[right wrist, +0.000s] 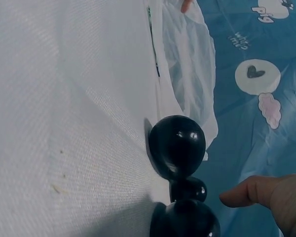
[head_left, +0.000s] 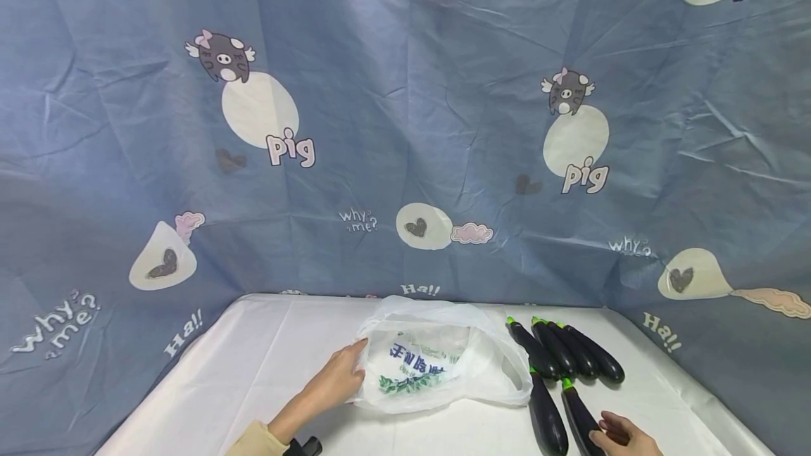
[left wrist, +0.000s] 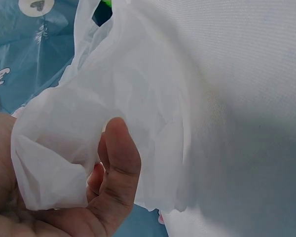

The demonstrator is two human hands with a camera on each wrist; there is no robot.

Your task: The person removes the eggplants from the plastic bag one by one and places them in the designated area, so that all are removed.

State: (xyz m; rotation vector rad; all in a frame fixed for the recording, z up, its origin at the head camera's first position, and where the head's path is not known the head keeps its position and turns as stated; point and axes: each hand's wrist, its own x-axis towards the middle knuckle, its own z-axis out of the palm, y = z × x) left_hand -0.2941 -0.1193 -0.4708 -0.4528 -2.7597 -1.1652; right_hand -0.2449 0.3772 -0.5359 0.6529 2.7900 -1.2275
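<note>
A white plastic bag (head_left: 472,371) with blue and green print lies with its mouth spread towards me. My left hand (head_left: 345,371) holds the bag's left edge, the film lying between thumb and fingers (left wrist: 121,168) in the left wrist view. On the right, my right hand (head_left: 624,435) is beside the nearest eggplant (head_left: 579,417), its fingertips right at the dark skin. In the right wrist view the thumb (right wrist: 251,191) is extended near the rounded eggplant ends. Another eggplant (head_left: 546,414) lies just left of it, against the bag's right side.
Several more glossy eggplants (head_left: 586,354) with green stems lie side by side at the back right of the white-covered table (head_left: 266,350). A blue printed curtain (head_left: 405,160) stands behind the table and along its sides. A short black object (head_left: 312,446) shows beside the left wrist.
</note>
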